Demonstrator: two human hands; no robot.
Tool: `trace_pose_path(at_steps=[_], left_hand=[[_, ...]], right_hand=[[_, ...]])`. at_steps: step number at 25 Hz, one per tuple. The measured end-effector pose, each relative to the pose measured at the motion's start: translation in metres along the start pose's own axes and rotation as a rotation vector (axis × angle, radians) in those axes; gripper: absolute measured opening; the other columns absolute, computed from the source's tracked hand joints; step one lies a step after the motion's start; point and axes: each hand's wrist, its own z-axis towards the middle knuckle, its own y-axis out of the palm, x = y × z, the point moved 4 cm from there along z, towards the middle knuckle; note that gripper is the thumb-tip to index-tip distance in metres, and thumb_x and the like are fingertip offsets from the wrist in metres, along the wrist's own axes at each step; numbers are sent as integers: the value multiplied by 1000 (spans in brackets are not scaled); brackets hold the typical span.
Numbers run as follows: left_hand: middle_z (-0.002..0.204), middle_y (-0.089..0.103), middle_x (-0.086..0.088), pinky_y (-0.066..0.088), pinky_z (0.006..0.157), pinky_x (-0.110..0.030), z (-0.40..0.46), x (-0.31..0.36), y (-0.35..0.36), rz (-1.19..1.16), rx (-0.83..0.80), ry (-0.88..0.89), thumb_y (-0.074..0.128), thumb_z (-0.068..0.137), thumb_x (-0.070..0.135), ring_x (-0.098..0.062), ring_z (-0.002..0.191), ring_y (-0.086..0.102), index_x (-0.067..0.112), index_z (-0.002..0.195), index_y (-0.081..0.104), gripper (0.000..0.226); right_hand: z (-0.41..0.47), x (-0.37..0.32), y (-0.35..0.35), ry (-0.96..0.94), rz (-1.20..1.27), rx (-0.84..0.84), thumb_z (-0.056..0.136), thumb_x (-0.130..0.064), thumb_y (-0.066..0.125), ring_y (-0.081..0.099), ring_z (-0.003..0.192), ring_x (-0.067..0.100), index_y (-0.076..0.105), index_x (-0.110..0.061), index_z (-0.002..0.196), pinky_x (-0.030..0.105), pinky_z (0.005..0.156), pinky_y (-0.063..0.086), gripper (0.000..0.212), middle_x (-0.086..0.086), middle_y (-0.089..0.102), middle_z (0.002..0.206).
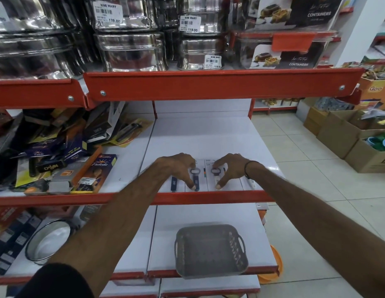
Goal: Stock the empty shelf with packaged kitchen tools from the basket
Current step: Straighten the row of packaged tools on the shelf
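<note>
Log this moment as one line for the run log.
left hand on blue opener pack | right hand on white opener pack | both at shelf front | grey basket below, looks empty

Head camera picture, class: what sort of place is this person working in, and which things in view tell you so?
Most likely a shop selling kitchenware. Stacked steel containers carry barcoded price stickers printed "NINE MART", red-edged retail shelves hold packaged goods, and open cardboard cartons of stock stand on the tiled floor.
</note>
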Motion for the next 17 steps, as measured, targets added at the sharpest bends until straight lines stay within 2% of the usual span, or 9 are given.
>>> trace_pose_path(at_steps=[3, 6, 10, 15, 17], left_hand=[[131, 54, -5, 49, 95, -38, 0, 1, -1, 9, -5, -8, 85, 64, 49, -24, 115, 53, 15, 132, 50, 84], [134, 54, -5, 49, 99, -41, 2, 3, -3, 57, -37, -16, 84, 63, 54, -24, 118, 53, 16, 132, 50, 86], [138, 52, -7, 49, 102, -40, 6, 6, -11, 46, -10, -21, 81, 66, 58, -26, 122, 53, 12, 134, 52, 87], [150, 43, -7, 39, 112, -37, 11, 34, -5, -44, 83, 85, 71, 77, 60, -25, 136, 43, 13, 146, 40, 89], [143, 51, -9, 42, 108, -39, 16, 49, 3, -20, 67, 118, 71, 75, 62, -28, 131, 49, 11, 138, 49, 85]], right_hand=[[1, -1, -1, 21, -26, -11, 52, -58, 88, 41, 138, 25, 59, -30, 133, 50, 121, 19, 90, -4, 50, 148], [-3, 0, -2, 30, -22, -9, 50, -59, 88, 42, 137, 26, 56, -33, 135, 48, 119, 24, 94, -5, 48, 150], [-15, 11, -20, 29, 115, 11, 58, -41, 92, 40, 140, 25, 51, -25, 141, 41, 115, 34, 94, 1, 43, 154], [-28, 54, -46, 127, -34, -16, 59, -42, 91, 37, 143, 24, 49, -23, 142, 42, 116, 32, 94, 1, 41, 155], [-34, 68, -48, 150, -117, -50, 61, -42, 90, 35, 144, 23, 48, -22, 143, 40, 117, 29, 94, 1, 40, 156]])
